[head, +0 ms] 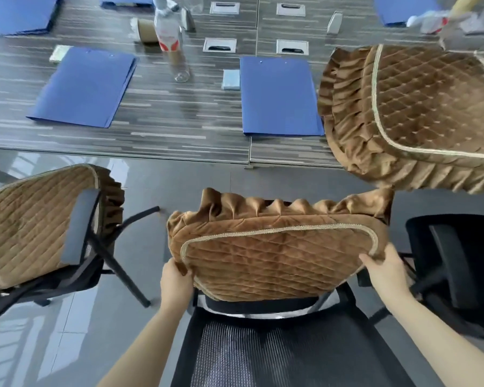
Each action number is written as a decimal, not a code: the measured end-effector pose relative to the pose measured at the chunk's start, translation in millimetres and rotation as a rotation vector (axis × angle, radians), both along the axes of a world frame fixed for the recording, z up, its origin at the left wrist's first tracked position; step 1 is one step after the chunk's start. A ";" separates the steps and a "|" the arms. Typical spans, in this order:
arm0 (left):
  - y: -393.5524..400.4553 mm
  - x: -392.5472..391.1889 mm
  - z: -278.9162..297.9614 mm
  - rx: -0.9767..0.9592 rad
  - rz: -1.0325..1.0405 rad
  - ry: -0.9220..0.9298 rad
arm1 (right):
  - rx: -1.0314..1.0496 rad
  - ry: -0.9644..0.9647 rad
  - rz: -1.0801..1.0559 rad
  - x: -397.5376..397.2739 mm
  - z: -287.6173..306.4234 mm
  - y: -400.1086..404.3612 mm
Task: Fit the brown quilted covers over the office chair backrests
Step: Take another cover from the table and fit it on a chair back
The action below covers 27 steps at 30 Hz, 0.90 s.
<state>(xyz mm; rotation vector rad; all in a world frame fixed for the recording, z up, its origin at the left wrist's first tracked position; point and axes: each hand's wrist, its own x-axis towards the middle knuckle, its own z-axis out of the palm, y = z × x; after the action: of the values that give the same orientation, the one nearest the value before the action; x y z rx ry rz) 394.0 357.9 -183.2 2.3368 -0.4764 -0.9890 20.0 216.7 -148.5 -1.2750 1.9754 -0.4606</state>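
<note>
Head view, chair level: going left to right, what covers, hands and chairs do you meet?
Covered left chair → left hand → middle cover → right hand → bare black chair.

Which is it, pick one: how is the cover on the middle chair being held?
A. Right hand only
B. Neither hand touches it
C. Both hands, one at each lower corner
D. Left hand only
C: the left hand and the right hand each grip a lower corner of the brown quilted cover sitting over the mesh backrest.
</note>
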 end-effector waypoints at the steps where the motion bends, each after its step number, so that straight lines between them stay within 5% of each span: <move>1: -1.6 -1.9 -10.9 0.022 -0.007 -0.007 | 0.005 0.017 -0.004 -1.0 -11.8 -1.1; 13: -78.6 -14.0 -119.2 0.042 0.058 -0.164 | 0.046 0.164 0.049 52.7 -118.7 -97.3; 18: -102.9 -18.0 -163.0 0.080 0.076 -0.162 | 0.113 0.108 0.237 84.6 -159.9 -140.5; 22: -108.7 -1.9 -224.0 0.365 -0.014 -0.084 | 0.248 0.020 0.438 84.5 -212.5 -165.4; 24: -102.7 2.9 -252.5 0.520 -0.071 -0.067 | 0.277 0.055 0.384 78.1 -244.0 -166.7; 27: -97.5 6.2 -267.6 0.505 -0.054 -0.036 | 0.347 0.195 0.253 59.7 -286.3 -158.3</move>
<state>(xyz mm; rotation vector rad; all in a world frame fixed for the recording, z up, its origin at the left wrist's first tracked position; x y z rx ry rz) 400.2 260.3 -450.8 2.8019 -0.3315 -1.2050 79.8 58.4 -434.8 -1.3553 1.9094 0.1305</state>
